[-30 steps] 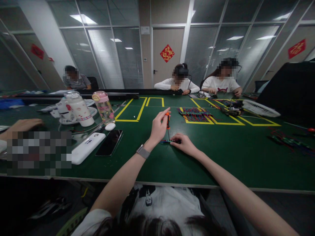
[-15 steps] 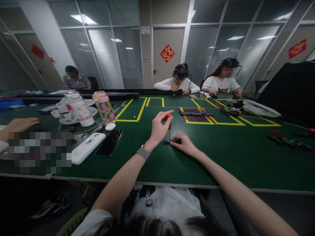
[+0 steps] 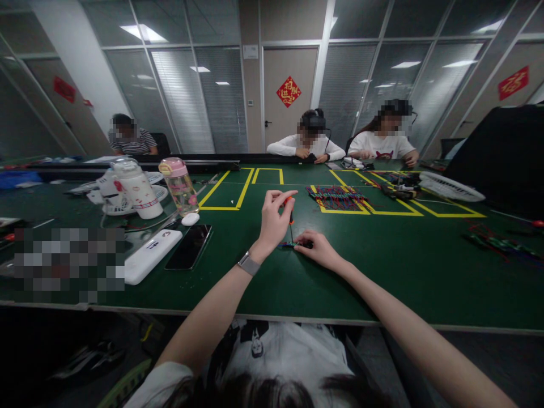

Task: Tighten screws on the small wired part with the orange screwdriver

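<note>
My left hand (image 3: 274, 218) is closed round the orange and black handle of a screwdriver (image 3: 291, 219), which stands nearly upright. Its thin dark shaft points down to a small green circuit board (image 3: 287, 245) lying on the table. On the board's right end rest the fingers of my right hand (image 3: 315, 247), closed on it and pressing it to the table top. A dark part of the board or its wires shows by those fingers. The exact spot where the screwdriver tip meets the board is too small to make out.
Beyond my hands lies a bundle of wired circuit boards (image 3: 338, 198); more wired boards (image 3: 505, 243) lie at the right. A phone (image 3: 189, 247), a white power bank (image 3: 153, 256), a pink-lidded bottle (image 3: 179, 187) and a white bottle (image 3: 140, 190) stand or lie left. Several people sit across the table.
My left hand has shifted slightly left and its grip on the screwdriver handle has turned a little. My right hand stays put. Another person's hand at the far left has gone from view.
</note>
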Motion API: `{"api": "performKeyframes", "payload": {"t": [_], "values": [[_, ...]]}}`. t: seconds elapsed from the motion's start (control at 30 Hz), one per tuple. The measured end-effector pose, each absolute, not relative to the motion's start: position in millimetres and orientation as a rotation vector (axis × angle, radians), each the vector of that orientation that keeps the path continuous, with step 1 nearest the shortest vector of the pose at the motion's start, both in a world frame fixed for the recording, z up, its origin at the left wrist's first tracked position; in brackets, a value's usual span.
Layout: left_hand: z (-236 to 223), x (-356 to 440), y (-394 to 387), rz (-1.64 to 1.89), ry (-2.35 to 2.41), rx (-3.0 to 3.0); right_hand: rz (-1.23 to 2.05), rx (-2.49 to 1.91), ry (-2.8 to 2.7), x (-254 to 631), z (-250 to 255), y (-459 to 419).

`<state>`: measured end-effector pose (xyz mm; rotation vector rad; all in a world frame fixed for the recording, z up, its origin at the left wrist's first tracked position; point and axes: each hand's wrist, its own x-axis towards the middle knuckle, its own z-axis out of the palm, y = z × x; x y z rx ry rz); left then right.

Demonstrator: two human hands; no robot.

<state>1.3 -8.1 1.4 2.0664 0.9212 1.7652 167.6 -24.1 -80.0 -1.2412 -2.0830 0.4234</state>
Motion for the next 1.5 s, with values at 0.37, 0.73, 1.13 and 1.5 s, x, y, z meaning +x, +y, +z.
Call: {"api": "performKeyframes", "payload": {"t": [0.37,0.73,1.13,1.5], "values": [[0.9,0.6,-7.4,1.747,0.96,2.043,0.442,-1.243,-2.069,166.1,-78.3,-25.2],[2.6,-0.9,-8.3,1.716,0.967,2.022,0.442,-1.239,-2.073,166.9,-77.2,-25.5],[0.6,0.5,-9.1,1.775,1.032,2.022,0.441,-1.256,-2.086,166.5,-77.0,-26.0],[1.8,1.5,-8.4,1.796,0.918,1.958,0.445,-1.248,-2.08,167.4,-78.4,-24.8]]}}
